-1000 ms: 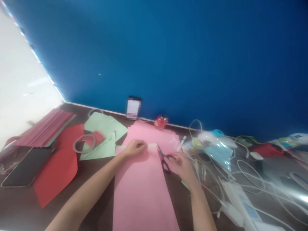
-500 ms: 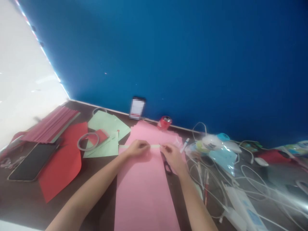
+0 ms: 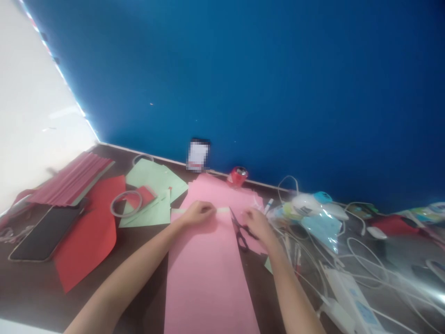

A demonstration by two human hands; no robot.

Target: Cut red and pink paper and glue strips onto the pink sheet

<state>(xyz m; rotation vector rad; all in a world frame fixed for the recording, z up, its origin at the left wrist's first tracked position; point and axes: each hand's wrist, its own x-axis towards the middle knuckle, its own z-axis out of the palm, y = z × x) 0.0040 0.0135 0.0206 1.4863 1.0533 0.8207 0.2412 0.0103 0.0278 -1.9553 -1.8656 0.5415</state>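
Observation:
A long sheet of pink paper [image 3: 208, 278] lies lengthwise before me, with a pale narrow strip [image 3: 223, 210] across its far end. My left hand [image 3: 200, 212] rests over the middle of that strip, fingers curled and closed against the paper; what lies under the fingertips is hidden. To the right of the sheet, my right hand [image 3: 256, 223] is closed with its fingertips together, apart from the strip. Anything it holds is too small to make out. Dark-handled scissors [image 3: 242, 234] lie beside the sheet's right edge, partly behind the right hand.
More pink paper [image 3: 208, 188] and a red round object [image 3: 238, 176] are at the back. On the left are green paper [image 3: 153, 174], red paper [image 3: 93, 248], a tape-like ring [image 3: 126, 204], and a phone [image 3: 45, 232]. White cables and a power strip [image 3: 351, 297] crowd the right.
My right hand has moved right, away from the strip's right end, uncovering more of the scissors. My left hand has stayed in place on the paper.

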